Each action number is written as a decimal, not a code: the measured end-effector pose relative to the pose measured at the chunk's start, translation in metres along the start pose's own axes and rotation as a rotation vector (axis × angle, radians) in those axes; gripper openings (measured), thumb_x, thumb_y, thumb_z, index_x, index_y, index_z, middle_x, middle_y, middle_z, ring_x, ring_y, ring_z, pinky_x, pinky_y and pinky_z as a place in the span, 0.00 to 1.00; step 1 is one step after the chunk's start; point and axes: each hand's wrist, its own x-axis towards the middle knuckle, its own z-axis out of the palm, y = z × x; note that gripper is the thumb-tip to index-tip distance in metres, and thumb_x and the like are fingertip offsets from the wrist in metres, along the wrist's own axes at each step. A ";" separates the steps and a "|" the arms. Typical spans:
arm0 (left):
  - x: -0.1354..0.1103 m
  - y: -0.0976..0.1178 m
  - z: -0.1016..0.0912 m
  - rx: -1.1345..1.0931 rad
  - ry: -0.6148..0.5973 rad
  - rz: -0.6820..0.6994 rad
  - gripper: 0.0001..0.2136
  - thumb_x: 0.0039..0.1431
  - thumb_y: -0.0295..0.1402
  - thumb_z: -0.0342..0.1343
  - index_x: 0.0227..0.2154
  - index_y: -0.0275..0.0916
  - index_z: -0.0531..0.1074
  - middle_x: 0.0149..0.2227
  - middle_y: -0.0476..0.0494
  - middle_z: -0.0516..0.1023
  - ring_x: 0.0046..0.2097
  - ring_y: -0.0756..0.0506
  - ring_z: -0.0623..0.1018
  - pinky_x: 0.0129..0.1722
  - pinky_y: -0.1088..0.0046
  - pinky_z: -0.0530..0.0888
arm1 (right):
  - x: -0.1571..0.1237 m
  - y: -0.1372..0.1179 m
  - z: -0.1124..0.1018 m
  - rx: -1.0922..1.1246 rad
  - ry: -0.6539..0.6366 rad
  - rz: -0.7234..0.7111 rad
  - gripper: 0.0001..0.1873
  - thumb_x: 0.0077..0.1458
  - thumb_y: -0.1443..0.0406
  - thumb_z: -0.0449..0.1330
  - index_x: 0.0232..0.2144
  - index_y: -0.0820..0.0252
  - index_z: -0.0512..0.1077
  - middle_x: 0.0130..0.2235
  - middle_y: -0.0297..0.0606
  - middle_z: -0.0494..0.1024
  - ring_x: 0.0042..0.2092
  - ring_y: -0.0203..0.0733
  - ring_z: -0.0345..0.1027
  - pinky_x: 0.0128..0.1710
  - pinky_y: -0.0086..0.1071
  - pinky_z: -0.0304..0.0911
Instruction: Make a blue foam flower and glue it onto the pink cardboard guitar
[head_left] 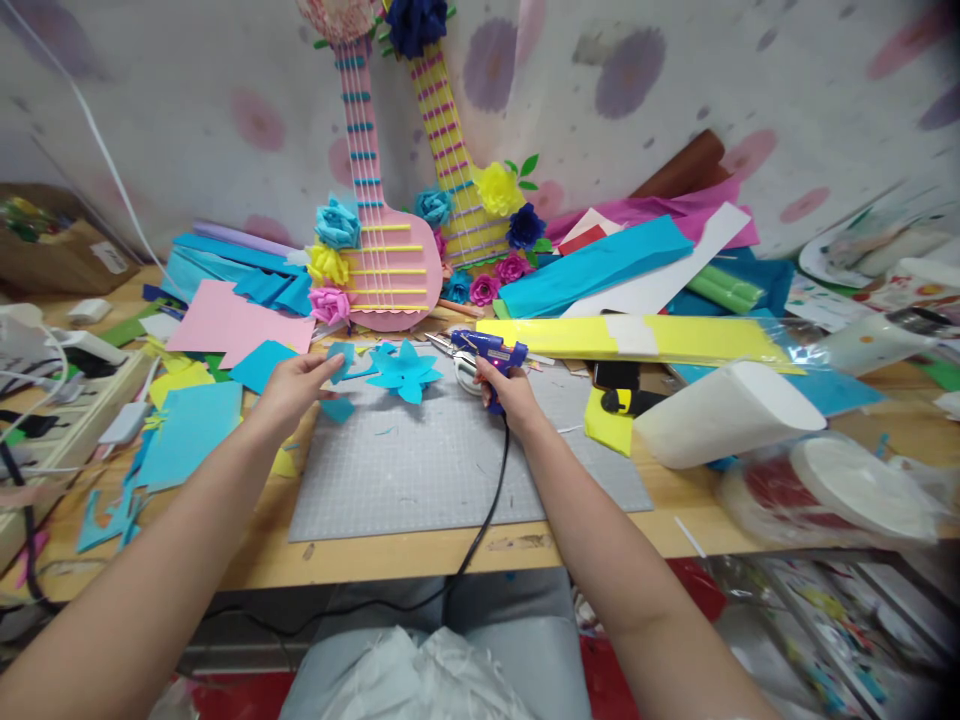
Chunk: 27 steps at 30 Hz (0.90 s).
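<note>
Between the fingertips of my left hand [296,390] is a small blue paper petal [342,360]. Just below those fingers lies another blue paper piece [337,409]. My right hand [510,392] is wrapped round the handle of a blue glue gun [491,350], its nozzle pointing left. A blue paper flower [405,372] with pointed petals sits between the two hands, on the far part of the grey cutting mat [420,470]. Close under the glue gun is a round whitish thing [466,374], partly hidden. A black cord runs from the gun over the table's front edge.
Two paper guitars, one pink [401,265] and one yellow [450,150], lean against the wall. Blue sheets [191,425] and scraps lie left beside a power strip [71,430]. Yellow wrapped paper [675,338], a white roll [731,415] and a plastic-wrapped tub [847,485] are at right.
</note>
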 end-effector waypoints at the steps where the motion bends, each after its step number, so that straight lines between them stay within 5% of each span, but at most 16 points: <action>1: 0.000 0.001 0.000 -0.041 -0.012 0.019 0.14 0.39 0.42 0.62 0.23 0.35 0.73 0.27 0.47 0.74 0.33 0.47 0.74 0.27 0.73 0.75 | 0.000 -0.001 0.000 0.005 0.004 0.002 0.21 0.39 0.49 0.63 0.17 0.61 0.68 0.16 0.31 0.67 0.15 0.29 0.54 0.14 0.27 0.52; 6: -0.004 0.010 0.009 -0.142 -0.099 0.051 0.14 0.41 0.40 0.61 0.29 0.35 0.73 0.30 0.45 0.75 0.35 0.46 0.77 0.33 0.70 0.76 | -0.003 -0.004 0.000 0.005 -0.024 -0.005 0.20 0.40 0.50 0.62 0.19 0.61 0.68 0.17 0.31 0.68 0.16 0.29 0.54 0.14 0.26 0.53; 13: -0.010 0.020 0.032 0.013 -0.243 -0.049 0.08 0.42 0.34 0.60 0.21 0.34 0.70 0.22 0.46 0.75 0.25 0.49 0.76 0.27 0.70 0.76 | -0.011 -0.006 -0.001 -0.106 -0.251 0.010 0.20 0.42 0.49 0.61 0.22 0.61 0.70 0.16 0.28 0.63 0.17 0.29 0.55 0.17 0.25 0.55; 27: 0.003 0.011 0.037 0.296 -0.351 -0.021 0.13 0.40 0.41 0.61 0.15 0.37 0.68 0.16 0.48 0.71 0.18 0.49 0.73 0.22 0.73 0.71 | -0.014 -0.006 0.000 -0.383 -0.244 -0.032 0.21 0.42 0.47 0.61 0.28 0.59 0.73 0.19 0.30 0.69 0.17 0.30 0.58 0.15 0.25 0.54</action>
